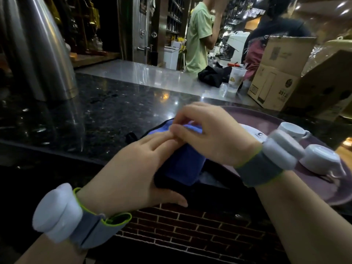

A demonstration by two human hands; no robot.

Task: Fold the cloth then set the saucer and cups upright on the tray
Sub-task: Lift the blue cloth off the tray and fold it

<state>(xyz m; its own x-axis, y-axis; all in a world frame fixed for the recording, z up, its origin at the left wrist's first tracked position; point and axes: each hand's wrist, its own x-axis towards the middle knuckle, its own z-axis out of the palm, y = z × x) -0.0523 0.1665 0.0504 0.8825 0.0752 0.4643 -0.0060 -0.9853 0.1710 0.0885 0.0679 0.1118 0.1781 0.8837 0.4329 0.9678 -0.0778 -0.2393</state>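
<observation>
A blue cloth [182, 164] with dark edging lies on the black counter, partly folded. My left hand [137, 172] lies flat on its near left part and presses it down. My right hand [207, 134] pinches a fold of the cloth at its far end. To the right sits a round purple tray [266, 119]. On it lie two white cups: one [294, 129] on its side at the back, the other [322, 160] upside down near my right wrist. A white saucer [253, 130] shows partly behind my right hand.
A large steel urn [38, 48] stands at the back left. Cardboard boxes [282, 73] crowd the back right, next to a plastic cup [236, 77]. Two people stand behind the steel counter [144, 73]. The counter's near edge drops to a brick front [190, 231].
</observation>
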